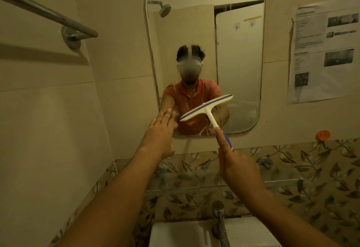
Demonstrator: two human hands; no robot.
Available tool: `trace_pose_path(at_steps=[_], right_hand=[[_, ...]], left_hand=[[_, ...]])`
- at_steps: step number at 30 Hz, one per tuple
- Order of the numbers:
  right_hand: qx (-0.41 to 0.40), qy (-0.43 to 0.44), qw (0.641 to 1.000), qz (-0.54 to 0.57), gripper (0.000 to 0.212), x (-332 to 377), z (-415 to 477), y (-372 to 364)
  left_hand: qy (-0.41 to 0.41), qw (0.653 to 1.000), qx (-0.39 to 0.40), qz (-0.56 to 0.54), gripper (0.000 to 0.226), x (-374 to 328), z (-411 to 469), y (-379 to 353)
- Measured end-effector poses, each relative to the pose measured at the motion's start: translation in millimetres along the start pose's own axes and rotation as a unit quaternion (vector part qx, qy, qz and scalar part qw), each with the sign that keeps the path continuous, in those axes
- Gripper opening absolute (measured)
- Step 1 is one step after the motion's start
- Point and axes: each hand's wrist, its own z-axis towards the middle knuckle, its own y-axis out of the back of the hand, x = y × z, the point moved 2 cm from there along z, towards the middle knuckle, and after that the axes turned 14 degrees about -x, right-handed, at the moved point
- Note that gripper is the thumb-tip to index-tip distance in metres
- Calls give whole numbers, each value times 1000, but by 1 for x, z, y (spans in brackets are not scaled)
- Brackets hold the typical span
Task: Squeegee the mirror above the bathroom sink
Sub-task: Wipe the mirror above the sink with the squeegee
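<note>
The mirror point(204, 32) fills the wall ahead of both sets of fingers, above the sink point(175, 227). Its upper and middle glass reflects cleanly and appears wiped. Cloudy wet streaks point(241, 110) show along the lower right band, beyond and to the right of your right fingertips, so judge the task as well advanced but not finished. The squeegee point(206, 108) lies over the lower glass, its blade tilted, left end low, just past your right index fingertip. Whether the blade contacts the glass cannot be told. Your right hand point(237, 167) grasps the handle, with its index finger point(222, 137) laid straight along the shaft. Your left hand point(159, 135) holds nothing, and its straight fingers point(165, 116) touch the glass at the lower left edge. What remains, as a judgement, is the bottom band and the drips at the lower rim.
</note>
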Motion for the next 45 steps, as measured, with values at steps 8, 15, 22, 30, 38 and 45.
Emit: trace_pose_path(at_steps=[8,15,22,30,38,45], right_hand=[[-12,-23,997,74,81,-14,-5,22],[-120,-3,983,140,62,4,118,91],[-128,18,986,103,68,31,199,103],[-138,18,988,67,76,52,193,73],[-81,11,995,55,88,54,99,25],[-5,19,999,32,96,31,11,-5]], left_hand=[[3,999,3,-31,92,3,6,24],[1,1000,6,-28,98,3,11,34],[-9,1000,10,7,92,-6,13,25],[-5,1000,15,-9,98,-3,6,7],[9,997,-18,-73,72,3,-8,8],[65,987,-131,-60,48,31,-24,14]])
